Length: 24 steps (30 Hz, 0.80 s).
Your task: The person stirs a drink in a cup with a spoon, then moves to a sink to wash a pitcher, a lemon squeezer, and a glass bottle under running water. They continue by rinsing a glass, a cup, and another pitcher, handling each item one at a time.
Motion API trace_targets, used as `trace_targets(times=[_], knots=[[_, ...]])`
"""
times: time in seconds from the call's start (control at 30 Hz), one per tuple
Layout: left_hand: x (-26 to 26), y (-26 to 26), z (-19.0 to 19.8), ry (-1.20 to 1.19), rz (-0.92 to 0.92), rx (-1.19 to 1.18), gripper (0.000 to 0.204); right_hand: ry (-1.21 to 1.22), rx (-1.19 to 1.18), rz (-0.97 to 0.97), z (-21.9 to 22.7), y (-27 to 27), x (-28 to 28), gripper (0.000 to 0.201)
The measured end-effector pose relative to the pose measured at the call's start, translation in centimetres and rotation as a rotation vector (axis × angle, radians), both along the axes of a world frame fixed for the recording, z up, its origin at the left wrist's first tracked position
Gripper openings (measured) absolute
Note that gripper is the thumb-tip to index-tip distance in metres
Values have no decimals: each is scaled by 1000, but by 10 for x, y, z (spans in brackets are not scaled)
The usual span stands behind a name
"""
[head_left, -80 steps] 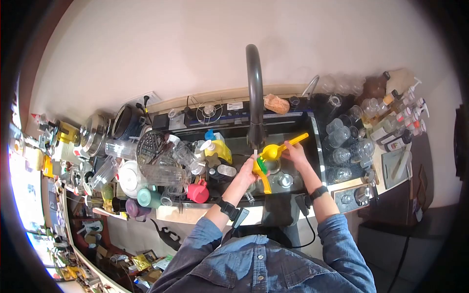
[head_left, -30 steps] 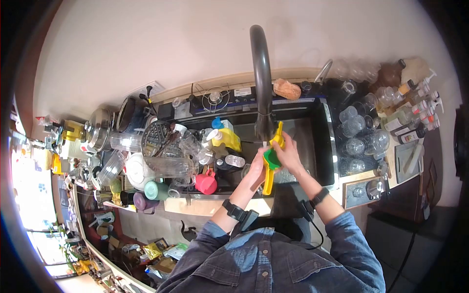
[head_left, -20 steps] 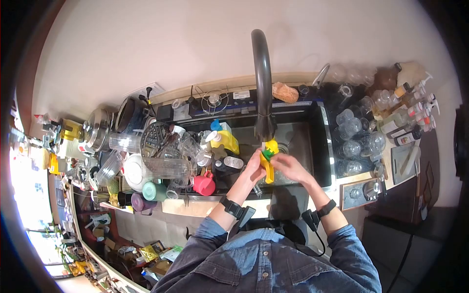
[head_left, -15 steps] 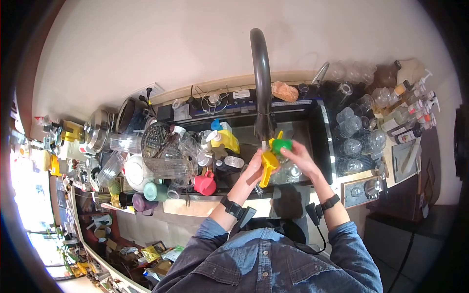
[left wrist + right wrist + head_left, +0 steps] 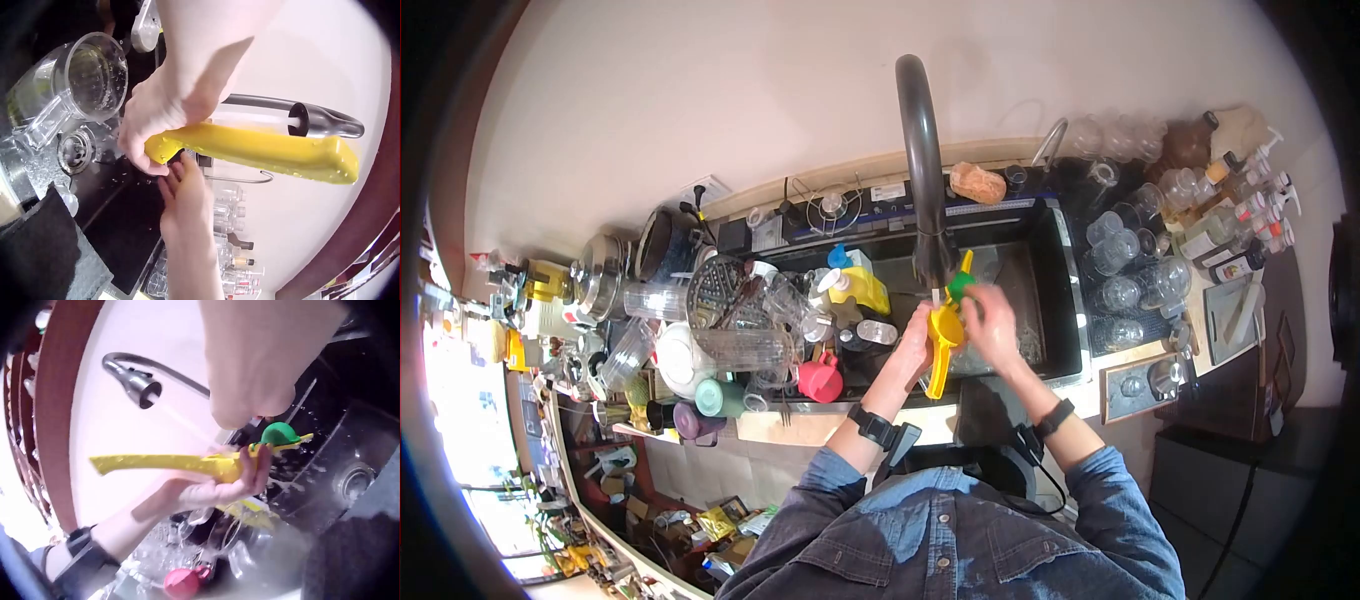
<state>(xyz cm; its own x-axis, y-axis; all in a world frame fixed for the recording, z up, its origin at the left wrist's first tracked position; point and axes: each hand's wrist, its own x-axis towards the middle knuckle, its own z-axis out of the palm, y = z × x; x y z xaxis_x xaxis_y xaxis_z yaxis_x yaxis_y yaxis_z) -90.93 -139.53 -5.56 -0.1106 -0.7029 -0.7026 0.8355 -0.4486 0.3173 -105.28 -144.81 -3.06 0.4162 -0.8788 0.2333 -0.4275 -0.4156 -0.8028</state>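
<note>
A yellow lemon squeezer (image 5: 940,372) with a green inner cup (image 5: 959,285) is unfolded under the black faucet (image 5: 918,130), where water runs. My left hand (image 5: 914,342) holds it around the yellow bowl; one handle points toward my body. In the left wrist view, drops cover that handle (image 5: 281,153). My right hand (image 5: 996,325) is at the bowl beside the green cup, fingertips right at the yellow edge in the left wrist view. From the right wrist, its fingers are hidden behind the knuckles, and the green cup (image 5: 280,433) shows beyond them.
Below is a dark sink (image 5: 1055,330) with a clear glass mug (image 5: 97,78) in it. To the left are a yellow soap bottle (image 5: 862,290), a pink cup (image 5: 820,380) and piled dishes. Clear glasses (image 5: 1122,295) stand on the right.
The squeezer has been turned and its arms folded and opened again under the water. My right hand has moved from the far handle to the bowl and green cup.
</note>
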Motion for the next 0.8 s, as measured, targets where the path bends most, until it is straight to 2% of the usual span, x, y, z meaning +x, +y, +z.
trace_targets(times=[0.03, 0.07, 0.1, 0.17, 0.2, 0.33, 0.43, 0.47, 0.57, 0.6, 0.63, 0.7, 0.73, 0.77, 0.8], knots=[[-2, -4, -5, -18, 81, 44, 37, 27, 158, 193, 8, 8, 0, 31], [-4, -8, -9, -36, 161, 87, 33, 44, 277, 250, 20, 17, 3, 33], [-2, -9, -20, -53, 156, 85, 32, 59, 395, 304, 30, 26, 8, 35], [6, -11, -42, -90, 145, 77, 30, -50, 297, 255, 26, 34, 18, 39], [3, -11, -9, -110, 123, 92, 29, 6, 354, 295, 27, 31, 17, 39], [13, -11, -24, -127, 44, 46, 29, 113, 445, 360, 36, 23, 5, 33], [0, -15, -16, -191, 111, 68, 30, 269, -13, 426, 32, 14, -4, 29], [-1, -17, -17, -208, 116, 49, 32, 325, -49, 424, 33, 11, -5, 26], [1, -22, -15, -163, 60, 72, 29, 289, -434, 244, 27, 3, -3, 27], [1, -24, -7, -147, 33, 158, 33, 331, -380, 234, 21, 1, -3, 28], [-1, -25, -4, -197, 32, 197, 33, 268, -252, 277, 8, 0, -3, 30], [5, -23, -38, -168, -2, 78, 29, 134, -15, 416, -18, 1, -4, 33], [-1, -26, -17, -116, 63, 89, 25, 31, 388, 334, -23, 2, -2, 36], [-2, -27, -37, -39, 116, 55, 24, -42, 790, 275, -32, 2, 0, 40], [-5, -28, -57, 40, 166, 23, 24, -30, 392, 428, -41, 3, -2, 45]])
